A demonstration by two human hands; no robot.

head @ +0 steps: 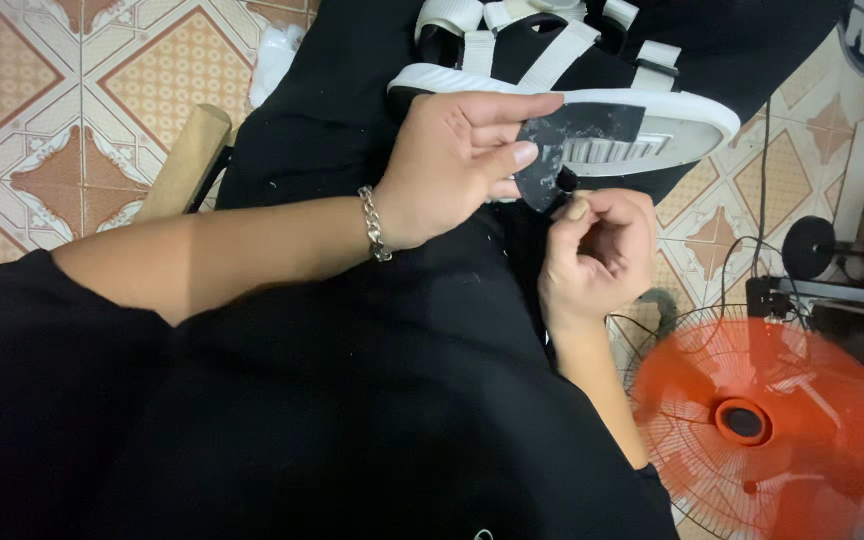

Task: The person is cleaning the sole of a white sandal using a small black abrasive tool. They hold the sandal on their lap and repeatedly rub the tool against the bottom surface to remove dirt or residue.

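Orange fan [767, 420] right of hands, wooden handle [184, 160] left.

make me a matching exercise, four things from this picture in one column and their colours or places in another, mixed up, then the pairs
Things:
1. sandal
2. fan
3. bracelet
4. dark patch

Colour or place:
a. orange, at the lower right on the floor
b. silver chain, round the left wrist
c. white sole and straps, on the lap
d. pinched in the left hand, above the right hand

Pairs: 1-c, 2-a, 3-b, 4-d
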